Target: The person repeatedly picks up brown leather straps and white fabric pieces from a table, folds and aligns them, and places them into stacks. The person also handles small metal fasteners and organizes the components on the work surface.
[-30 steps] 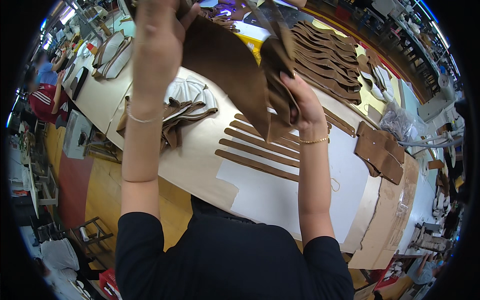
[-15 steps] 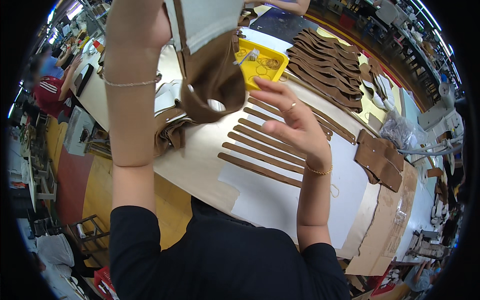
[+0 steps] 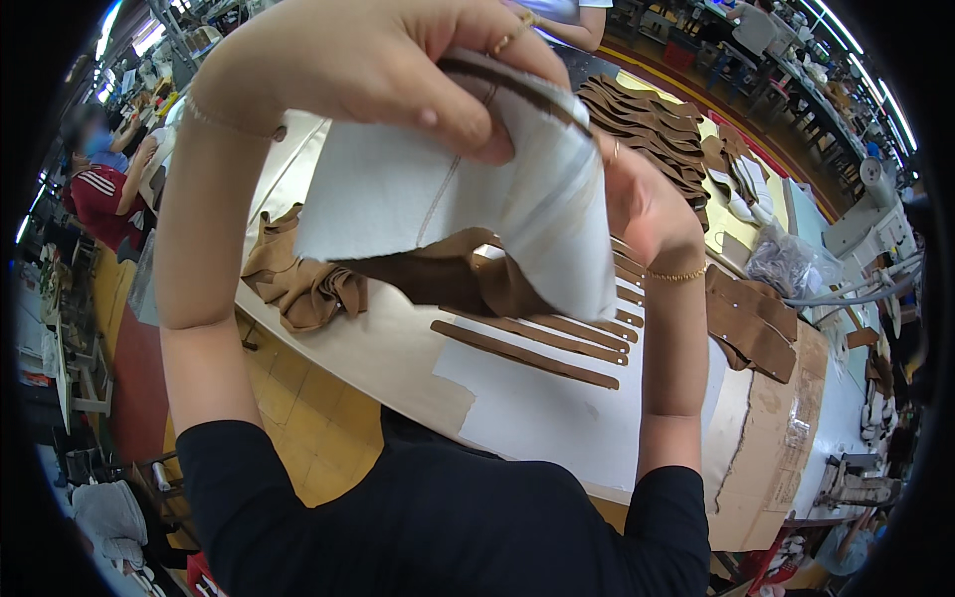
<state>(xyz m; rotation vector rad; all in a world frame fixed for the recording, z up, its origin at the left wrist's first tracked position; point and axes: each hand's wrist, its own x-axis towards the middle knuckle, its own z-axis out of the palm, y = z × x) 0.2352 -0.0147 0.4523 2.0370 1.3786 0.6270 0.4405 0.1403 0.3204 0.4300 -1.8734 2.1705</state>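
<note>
A sewn brown leather piece with a pale lining [image 3: 398,189] is held up over the table, its lining turned toward me and its brown side showing underneath. My left hand [image 3: 418,80] is closed on its upper edge, thumb over the lining. At the right edge my right hand [image 3: 652,214] also grips it, with its fingers partly hidden behind the piece and blurred. Below lie several narrow brown leather straps [image 3: 527,358] in a row on a white sheet [image 3: 517,408]. A crumpled pile of brown leather pieces [image 3: 308,284] rests to the left.
Wavy stacked brown leather strips [image 3: 647,129] lie at the far right, near pale-lined pieces [image 3: 741,189]. Flat brown leather pieces [image 3: 751,323], a clear plastic bag [image 3: 796,259] and cardboard [image 3: 766,448] are on the right. Co-workers sit at the far side [image 3: 567,25] and left [image 3: 104,204].
The leather piece has swung lower and to the right, with its lining turned toward me. My right hand has risen from above the straps to its right edge. The left pile shows more.
</note>
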